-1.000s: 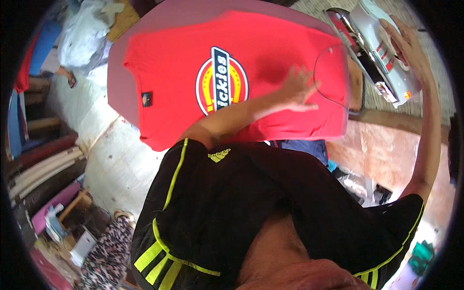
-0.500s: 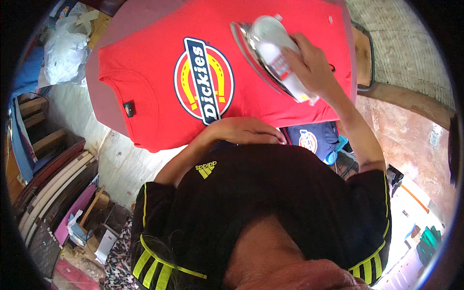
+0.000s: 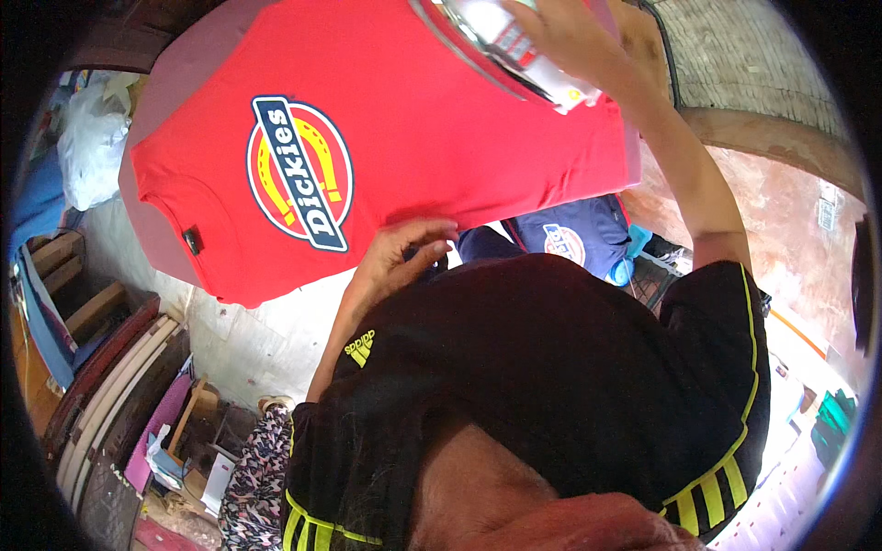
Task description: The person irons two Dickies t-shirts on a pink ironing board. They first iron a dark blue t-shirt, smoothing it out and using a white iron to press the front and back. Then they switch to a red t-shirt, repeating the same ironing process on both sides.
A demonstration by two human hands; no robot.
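Observation:
A red T-shirt (image 3: 413,138) with a round printed badge lies spread on a mauve-covered ironing board (image 3: 184,78). My right hand (image 3: 574,37) is closed around a white clothes iron (image 3: 510,46) at the far right part of the shirt. The iron's front reaches past the top edge of the view. My left hand (image 3: 390,257) is at the near edge of the shirt, in front of my body. Its fingers are bent and somewhat apart, and I see nothing held in them.
A dark blue printed garment (image 3: 574,234) lies below the board's near right side, beside a light blue object (image 3: 625,266). At the far left hangs a clear plastic bag (image 3: 92,151). Stacked boards (image 3: 119,386) lean at the left. A rough wall (image 3: 763,83) stands far right.
My view has shifted, so the board and shirt sit further left. The iron has moved away from me, toward the top edge. My left hand has lifted, its fingers now apart.

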